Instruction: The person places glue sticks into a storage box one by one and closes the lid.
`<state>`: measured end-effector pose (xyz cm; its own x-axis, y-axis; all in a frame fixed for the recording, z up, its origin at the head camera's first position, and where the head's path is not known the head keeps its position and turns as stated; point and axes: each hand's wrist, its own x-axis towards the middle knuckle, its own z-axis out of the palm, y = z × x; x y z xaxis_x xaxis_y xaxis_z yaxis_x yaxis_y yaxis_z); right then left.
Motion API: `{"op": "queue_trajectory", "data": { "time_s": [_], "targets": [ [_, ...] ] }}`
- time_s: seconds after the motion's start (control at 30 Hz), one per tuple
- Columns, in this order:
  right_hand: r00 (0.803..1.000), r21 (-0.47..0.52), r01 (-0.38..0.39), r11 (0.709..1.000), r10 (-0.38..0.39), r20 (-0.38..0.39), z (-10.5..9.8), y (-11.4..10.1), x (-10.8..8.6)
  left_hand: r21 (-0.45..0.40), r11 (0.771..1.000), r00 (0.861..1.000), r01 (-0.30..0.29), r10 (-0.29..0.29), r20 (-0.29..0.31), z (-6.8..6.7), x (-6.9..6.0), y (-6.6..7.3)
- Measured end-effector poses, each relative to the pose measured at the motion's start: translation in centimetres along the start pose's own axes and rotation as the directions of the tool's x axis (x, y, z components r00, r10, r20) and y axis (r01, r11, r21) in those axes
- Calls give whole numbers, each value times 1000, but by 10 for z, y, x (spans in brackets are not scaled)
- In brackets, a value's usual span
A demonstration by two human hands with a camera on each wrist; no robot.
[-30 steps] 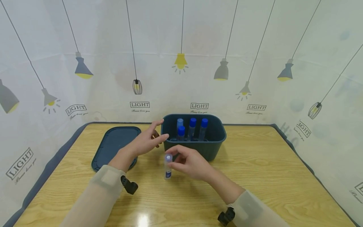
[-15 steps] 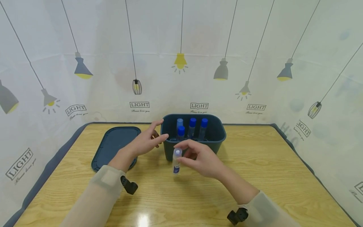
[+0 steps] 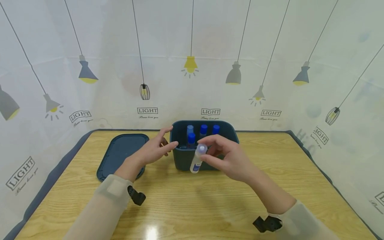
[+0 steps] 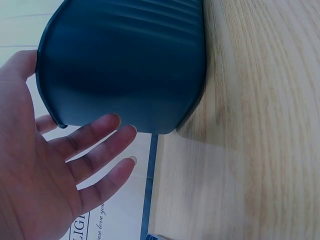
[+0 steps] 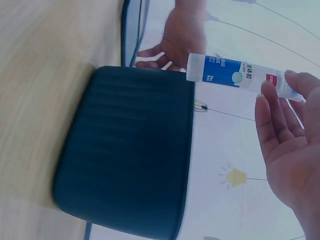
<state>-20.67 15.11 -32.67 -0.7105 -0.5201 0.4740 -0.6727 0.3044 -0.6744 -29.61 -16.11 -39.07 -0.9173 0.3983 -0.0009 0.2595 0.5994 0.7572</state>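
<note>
My right hand (image 3: 232,160) pinches a clear tube of liquid glue (image 3: 196,163) near its top, between thumb and fingers. In the head view the tube overlaps the front wall of a dark blue bin (image 3: 181,160), tilted, its base toward the lower left. The right wrist view shows its blue and white label on the glue tube (image 5: 232,72). Beside the bin's left end, my left hand (image 3: 153,150) has thumb and index finger spread against the rim. Its other fingers lie loosely extended by the outer wall (image 4: 125,65). Several blue-capped tubes (image 3: 203,130) stand inside the bin.
A flat dark blue lid (image 3: 121,153) lies on the wooden table (image 3: 180,213) left of the bin, partly under my left forearm. Behind the table hangs a white cloth (image 3: 168,66) printed with lamps.
My right hand has carried the glue tube up and to the right, from low in front of the bin to near its front rim, tilting it. The left hand keeps its place.
</note>
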Motion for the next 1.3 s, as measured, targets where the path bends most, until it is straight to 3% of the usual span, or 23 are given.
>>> {"op": "queue_trajectory", "data": {
  "time_s": [0.13,0.33,0.6,0.9,1.3],
  "targets": [
    [997,-4,53,999,-53,-49,-10,-5,3,3,1000,1000,-1,1,-2,0,0,-1],
    [987,-5,58,998,-58,-151,-19,-2,8,-4,1000,1000,-3,3,3,0,1,-1],
    [955,-43,-25,999,12,-295,-26,13,14,-14,1000,1000,-7,7,5,1,0,0],
    [948,-34,-168,985,152,-280,-30,39,19,-6,1000,1000,-14,14,7,0,1,-3],
    [943,-124,-294,948,267,-198,-25,69,40,10,1000,1000,-8,8,7,0,2,-4]
  ]
}}
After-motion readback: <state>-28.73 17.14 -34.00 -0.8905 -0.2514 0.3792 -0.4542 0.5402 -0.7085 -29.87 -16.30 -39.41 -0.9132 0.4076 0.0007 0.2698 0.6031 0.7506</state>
